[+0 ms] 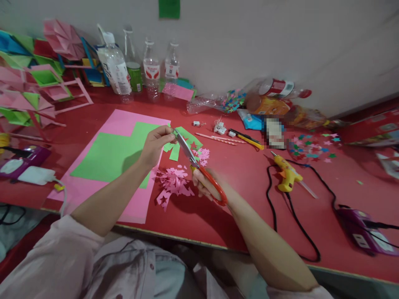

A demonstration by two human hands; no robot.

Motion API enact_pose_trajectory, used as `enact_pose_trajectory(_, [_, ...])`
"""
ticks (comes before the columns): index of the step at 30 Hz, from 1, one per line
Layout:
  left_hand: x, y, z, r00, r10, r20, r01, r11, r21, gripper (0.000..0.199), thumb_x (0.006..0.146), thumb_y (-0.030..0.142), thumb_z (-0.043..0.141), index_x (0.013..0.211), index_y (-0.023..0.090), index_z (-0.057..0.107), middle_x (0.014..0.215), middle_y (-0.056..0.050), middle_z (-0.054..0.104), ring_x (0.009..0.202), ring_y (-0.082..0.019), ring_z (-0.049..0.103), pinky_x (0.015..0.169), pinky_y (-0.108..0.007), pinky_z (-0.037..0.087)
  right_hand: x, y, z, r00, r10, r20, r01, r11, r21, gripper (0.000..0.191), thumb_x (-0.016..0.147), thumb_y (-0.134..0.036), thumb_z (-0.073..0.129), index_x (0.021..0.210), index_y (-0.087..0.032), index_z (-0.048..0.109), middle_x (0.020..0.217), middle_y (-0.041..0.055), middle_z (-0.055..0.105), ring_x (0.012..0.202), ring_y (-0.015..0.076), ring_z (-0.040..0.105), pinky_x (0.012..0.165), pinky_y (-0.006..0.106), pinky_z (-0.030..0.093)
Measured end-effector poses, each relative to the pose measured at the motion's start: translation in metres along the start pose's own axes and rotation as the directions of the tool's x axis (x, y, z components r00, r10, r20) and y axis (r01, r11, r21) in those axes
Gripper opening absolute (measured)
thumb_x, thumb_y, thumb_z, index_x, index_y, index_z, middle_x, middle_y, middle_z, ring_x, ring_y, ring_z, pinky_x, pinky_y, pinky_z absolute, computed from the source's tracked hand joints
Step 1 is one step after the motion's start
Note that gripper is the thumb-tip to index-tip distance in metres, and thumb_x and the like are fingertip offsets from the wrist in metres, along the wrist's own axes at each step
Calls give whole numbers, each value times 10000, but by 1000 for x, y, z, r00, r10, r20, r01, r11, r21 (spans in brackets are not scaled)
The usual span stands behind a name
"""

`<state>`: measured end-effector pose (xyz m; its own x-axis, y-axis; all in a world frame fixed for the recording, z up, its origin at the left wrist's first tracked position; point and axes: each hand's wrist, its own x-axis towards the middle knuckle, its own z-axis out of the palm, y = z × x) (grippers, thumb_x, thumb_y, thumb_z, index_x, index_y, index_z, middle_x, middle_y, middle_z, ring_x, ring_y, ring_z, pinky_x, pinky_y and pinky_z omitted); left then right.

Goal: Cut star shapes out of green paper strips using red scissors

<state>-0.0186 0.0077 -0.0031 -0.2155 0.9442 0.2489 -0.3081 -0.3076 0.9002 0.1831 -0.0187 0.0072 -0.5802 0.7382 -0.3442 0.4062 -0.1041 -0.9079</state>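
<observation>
My right hand (204, 182) is closed around the handles of a pair of scissors (215, 187) with orange-red grips. The metal blades point up and left, and look nearly closed. At their tip my left hand (157, 143) pinches what appears to be a small piece of green paper, mostly hidden by the fingers. Just beyond lie green paper scraps (174, 153), some with star-shaped cutouts. Below the blades is a pile of pink paper scraps (174, 182). Under my left forearm a green sheet (106, 153) lies on a larger pink sheet (137, 207).
A yellow glue gun (288, 172) with a looping black cord rests at right, near a purple power strip (364, 232). Paper stars (314, 147) lie behind it. Plastic bottles (152, 70) stand along the wall. Folded paper models (34, 83) crowd the left. A yellow utility knife (249, 140) lies mid-table.
</observation>
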Motion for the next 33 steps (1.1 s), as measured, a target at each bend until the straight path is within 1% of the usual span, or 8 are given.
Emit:
enact_pose_trajectory(4, [-1, -4, 0, 1000, 8, -27, -8, 1000, 12, 108, 667, 191, 621, 602, 180, 535, 569, 41, 541, 566, -73, 533, 640, -247, 442, 0, 1, 6, 999, -41, 21, 40, 999, 36, 545, 798, -722, 411, 607, -212, 416, 334, -101, 332, 254, 52, 305, 330, 214, 325])
enact_pose_trajectory(7, [-2, -6, 1, 999, 12, -39, -12, 1000, 19, 108, 685, 191, 612, 606, 180, 540, 577, 39, 540, 574, -74, 521, 645, -247, 432, 0, 1, 10, 999, -34, 8, 34, 999, 29, 557, 787, -740, 399, 609, -212, 405, 338, -98, 346, 247, 54, 310, 312, 211, 302])
enact_pose_trajectory(11, [-4, -5, 3, 999, 12, -41, -12, 1000, 12, 97, 687, 186, 610, 605, 182, 558, 575, 37, 548, 584, -79, 516, 649, -247, 422, 0, 2, 11, 1000, -22, -8, 23, 999, 28, 565, 775, -753, 399, 613, -212, 405, 347, -98, 347, 245, 54, 313, 315, 217, 316])
enact_pose_trajectory(14, [-4, -5, 3, 999, 16, -42, -15, 1000, 16, 101, 687, 191, 612, 601, 184, 558, 575, 37, 550, 586, -83, 514, 648, -251, 419, 0, 1, 11, 1000, -24, -11, 24, 999, 26, 547, 788, -736, 407, 612, -219, 393, 357, -94, 343, 253, 57, 307, 316, 224, 323])
enact_pose_trajectory(18, [-4, -5, 3, 999, 23, -47, -22, 1000, 18, 109, 686, 193, 614, 604, 183, 543, 578, 37, 543, 584, -84, 512, 650, -254, 422, 0, -1, 11, 1000, -25, -13, 25, 999, 32, 532, 789, -721, 425, 607, -226, 358, 369, -93, 326, 268, 58, 305, 294, 214, 291])
enact_pose_trajectory(22, [-3, -6, 2, 999, 26, -47, -25, 1000, 19, 106, 694, 190, 611, 612, 183, 544, 581, 37, 540, 584, -83, 518, 650, -254, 426, 0, -2, 12, 999, -5, -45, 7, 999, 39, 533, 769, -725, 453, 615, -226, 348, 364, -100, 325, 261, 53, 301, 299, 207, 305])
enact_pose_trajectory(29, [-3, -6, 1, 998, 30, -50, -29, 999, 25, 100, 697, 181, 611, 607, 183, 567, 577, 37, 551, 581, -78, 524, 649, -248, 432, 1, -2, 12, 997, 32, -77, -29, 999, 33, 517, 741, -700, 518, 617, -223, 361, 367, -103, 328, 260, 53, 307, 297, 209, 289])
enact_pose_trajectory(33, [-4, -5, 2, 997, 21, -72, -19, 1000, 25, 96, 685, 176, 612, 599, 186, 569, 567, 41, 544, 582, -80, 534, 646, -244, 436, 1, -2, 13, 995, 23, -96, -17, 997, 71, 469, 774, -653, 512, 644, -220, 390, 377, -107, 326, 268, 57, 308, 331, 221, 342])
